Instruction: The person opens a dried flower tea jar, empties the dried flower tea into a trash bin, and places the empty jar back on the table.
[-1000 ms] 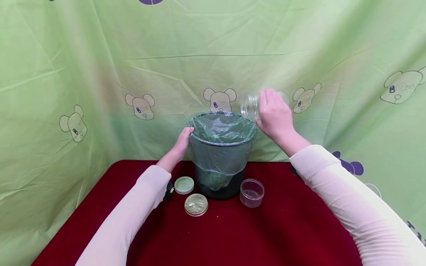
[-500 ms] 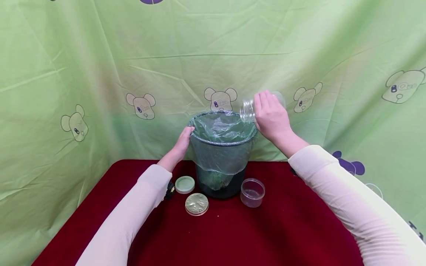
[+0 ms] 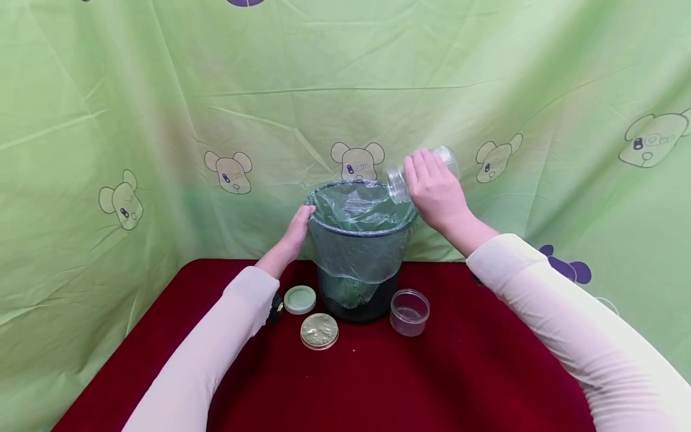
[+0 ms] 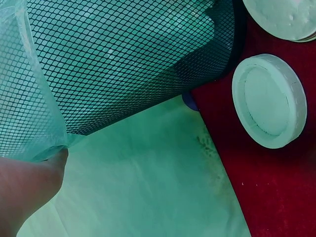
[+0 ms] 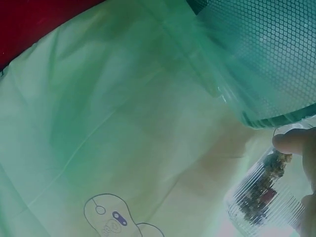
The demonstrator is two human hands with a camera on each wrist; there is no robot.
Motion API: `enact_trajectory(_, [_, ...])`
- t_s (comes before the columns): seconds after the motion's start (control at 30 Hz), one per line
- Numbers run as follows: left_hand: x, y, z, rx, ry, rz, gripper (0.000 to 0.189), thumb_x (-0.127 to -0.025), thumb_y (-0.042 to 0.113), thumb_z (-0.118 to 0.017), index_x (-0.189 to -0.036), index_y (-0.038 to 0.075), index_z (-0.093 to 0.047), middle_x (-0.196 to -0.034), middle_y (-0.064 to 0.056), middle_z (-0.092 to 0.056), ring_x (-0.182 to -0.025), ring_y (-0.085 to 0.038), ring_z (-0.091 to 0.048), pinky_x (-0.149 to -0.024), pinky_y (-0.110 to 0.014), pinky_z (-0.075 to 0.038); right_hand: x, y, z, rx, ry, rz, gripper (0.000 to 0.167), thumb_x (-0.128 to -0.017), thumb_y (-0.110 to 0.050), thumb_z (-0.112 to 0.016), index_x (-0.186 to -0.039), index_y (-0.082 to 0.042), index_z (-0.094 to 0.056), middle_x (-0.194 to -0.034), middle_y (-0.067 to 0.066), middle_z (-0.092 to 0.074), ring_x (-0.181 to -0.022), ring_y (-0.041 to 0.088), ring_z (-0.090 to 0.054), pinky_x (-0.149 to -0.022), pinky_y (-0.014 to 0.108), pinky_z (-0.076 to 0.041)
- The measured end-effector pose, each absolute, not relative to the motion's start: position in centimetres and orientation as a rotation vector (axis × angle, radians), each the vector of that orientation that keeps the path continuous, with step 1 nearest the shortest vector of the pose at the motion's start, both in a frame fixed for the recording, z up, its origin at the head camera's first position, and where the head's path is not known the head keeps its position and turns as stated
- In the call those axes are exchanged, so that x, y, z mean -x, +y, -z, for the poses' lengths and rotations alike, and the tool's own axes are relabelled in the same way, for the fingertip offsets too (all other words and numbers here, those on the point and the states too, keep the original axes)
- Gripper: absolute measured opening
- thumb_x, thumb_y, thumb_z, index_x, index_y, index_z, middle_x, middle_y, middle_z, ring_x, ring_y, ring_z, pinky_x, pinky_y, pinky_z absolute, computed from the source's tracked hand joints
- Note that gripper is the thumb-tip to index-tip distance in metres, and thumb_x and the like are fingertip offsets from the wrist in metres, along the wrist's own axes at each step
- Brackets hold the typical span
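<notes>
A black mesh trash bin (image 3: 372,309) stands on the table, lined with a translucent green bag (image 3: 356,258) folded over its rim. My left hand (image 3: 294,231) holds the rim at its left side, thumb over the edge. With its fingers wrapped round a clear ribbed jar (image 3: 398,183), my right hand (image 3: 436,189) is at the bin's right rim. The jar lies tilted, its threaded mouth pointing left and down over the bin's opening. Dark crumbly bits (image 5: 264,195) show inside the jar in the right wrist view. The bag's bottom is hidden.
A white lid (image 3: 299,299) and a gold-rimmed lid (image 3: 320,331) lie left of the bin's base. A clear round tub (image 3: 409,313) stands at its right. All rest on a dark red cloth (image 3: 388,384); a green curtain (image 3: 281,78) hangs behind.
My right hand has moved a little left and down, and the jar's mouth has dipped further over the bin's rim. My left hand stays on the rim.
</notes>
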State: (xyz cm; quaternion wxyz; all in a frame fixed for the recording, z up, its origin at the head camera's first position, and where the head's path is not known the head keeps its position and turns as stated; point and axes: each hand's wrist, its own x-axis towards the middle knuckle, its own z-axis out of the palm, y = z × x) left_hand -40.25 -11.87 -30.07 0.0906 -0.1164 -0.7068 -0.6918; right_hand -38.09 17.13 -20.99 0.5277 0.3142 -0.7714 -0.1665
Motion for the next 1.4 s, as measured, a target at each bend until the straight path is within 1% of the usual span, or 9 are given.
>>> enact_trajectory(0.2, [40.4,-11.8,30.1,0.359,-2.100,2.053,0.033,-0.095,0.026,-0.035,-0.110,-0.002,-0.045,-0.126,-0.018,-0.044,-0.115,-0.023,-0.038,-0.106,-0.040,-0.026,37.9,16.8,21.0,-0.765,-1.834,0.442,0.038,-0.087,0.010,-0.051,-0.124,0.016,-0.050,-0.123,0.033,-0.055,-0.118,0.044,-0.051,-0.103,0.048,-0.038])
enact_trajectory(0.43, [40.3,-11.8,30.1,0.344,-2.109,2.033,0.034,-0.095,0.025,-0.035,-0.112,-0.002,-0.045,-0.126,-0.018,-0.044,-0.117,-0.024,-0.038,-0.108,-0.039,-0.025,37.8,16.3,21.0,-0.791,-1.833,0.488,0.042,-0.085,0.010,-0.055,-0.126,0.016,-0.050,-0.125,0.032,-0.055,-0.120,0.044,-0.051,-0.105,0.047,-0.036])
enact_trajectory(0.57, [40.3,-11.8,30.2,0.334,-2.099,2.027,0.032,-0.094,0.026,-0.036,-0.109,-0.001,-0.046,-0.124,-0.017,-0.045,-0.115,-0.023,-0.038,-0.108,-0.038,-0.025,37.8,16.2,21.1,-0.790,-1.815,0.521,0.038,-0.089,0.008,-0.051,-0.126,0.015,-0.051,-0.126,0.031,-0.056,-0.121,0.043,-0.051,-0.106,0.046,-0.035])
enact_trajectory(0.73, [40.4,-11.8,30.3,0.336,-2.073,2.030,0.027,-0.095,0.024,-0.036,-0.103,0.000,-0.046,-0.119,-0.016,-0.046,-0.111,-0.021,-0.039,-0.106,-0.037,-0.026,37.8,16.1,21.0,-0.796,-1.784,0.520,0.033,-0.093,0.005,-0.044,-0.124,0.015,-0.053,-0.124,0.030,-0.057,-0.119,0.043,-0.052,-0.104,0.046,-0.038])
enact_trajectory(0.8, [40.4,-11.8,30.3,0.342,-2.064,2.033,0.025,-0.095,0.023,-0.036,-0.101,0.001,-0.046,-0.117,-0.016,-0.046,-0.109,-0.020,-0.039,-0.105,-0.036,-0.027,37.9,16.0,20.9,-0.800,-1.774,0.518,0.033,-0.094,0.005,-0.043,-0.123,0.015,-0.054,-0.123,0.031,-0.057,-0.118,0.043,-0.052,-0.103,0.046,-0.039])
enact_trajectory(0.83, [39.9,-11.7,29.9,0.343,-2.065,2.039,0.025,-0.095,0.022,-0.036,-0.102,-0.001,-0.045,-0.118,-0.018,-0.045,-0.110,-0.020,-0.038,-0.105,-0.036,-0.026,37.9,16.0,20.9,-0.802,-1.770,0.521,0.032,-0.094,0.005,-0.043,-0.122,0.015,-0.054,-0.123,0.031,-0.057,-0.118,0.043,-0.053,-0.103,0.047,-0.039])
enact_trajectory(1.0, [39.9,-11.8,29.9,0.344,-2.075,2.045,0.027,-0.095,0.023,-0.035,-0.102,-0.001,-0.045,-0.121,-0.019,-0.045,-0.113,-0.022,-0.038,-0.107,-0.039,-0.025,37.9,15.9,20.7,-0.805,-1.758,0.543,0.032,-0.093,0.005,-0.045,-0.122,0.015,-0.053,-0.121,0.031,-0.057,-0.117,0.043,-0.053,-0.102,0.046,-0.040])
enact_trajectory(1.17, [40.2,-11.9,30.2,0.331,-2.096,2.033,0.026,-0.096,0.026,-0.036,-0.102,0.002,-0.045,-0.123,-0.017,-0.045,-0.117,-0.024,-0.038,-0.109,-0.041,-0.024,37.9,16.0,20.5,-0.816,-1.778,0.554,0.032,-0.093,0.005,-0.044,-0.123,0.016,-0.052,-0.123,0.031,-0.056,-0.119,0.043,-0.052,-0.104,0.047,-0.038])
enact_trajectory(1.4, [40.2,-11.8,30.1,0.352,-2.089,2.033,0.029,-0.096,0.024,-0.035,-0.105,-0.002,-0.044,-0.124,-0.019,-0.044,-0.116,-0.023,-0.037,-0.109,-0.040,-0.024,37.9,16.0,20.3,-0.822,-1.778,0.580,0.033,-0.093,0.006,-0.048,-0.125,0.015,-0.052,-0.125,0.030,-0.056,-0.120,0.041,-0.051,-0.105,0.046,-0.037])
